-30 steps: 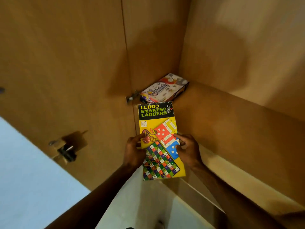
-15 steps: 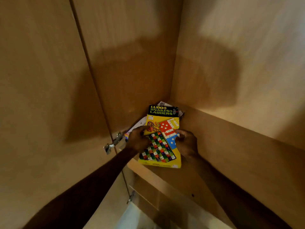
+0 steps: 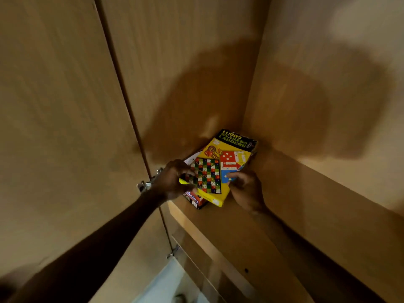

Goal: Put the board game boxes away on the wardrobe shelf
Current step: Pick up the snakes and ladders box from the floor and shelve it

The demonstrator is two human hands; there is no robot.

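Observation:
The yellow Ludo and Snakes & Ladders box [image 3: 227, 156] lies on the wooden wardrobe shelf [image 3: 251, 232], pushed into the back corner on top of a second game box [image 3: 194, 199], whose dark red front corner and white far edge stick out. My left hand [image 3: 175, 179] grips the yellow box's left near edge. My right hand [image 3: 244, 189] holds its right near edge, thumb on the lid.
The open wardrobe door [image 3: 65, 127] stands at the left, with a metal hinge [image 3: 146, 184] just behind my left wrist. Wooden side and back panels close in the corner. The shelf runs on to the right. A pale floor [image 3: 170, 285] shows below.
Both hands have pushed the yellow box farther into the corner, over the other box, which is now mostly covered. The view has moved closer to the shelf.

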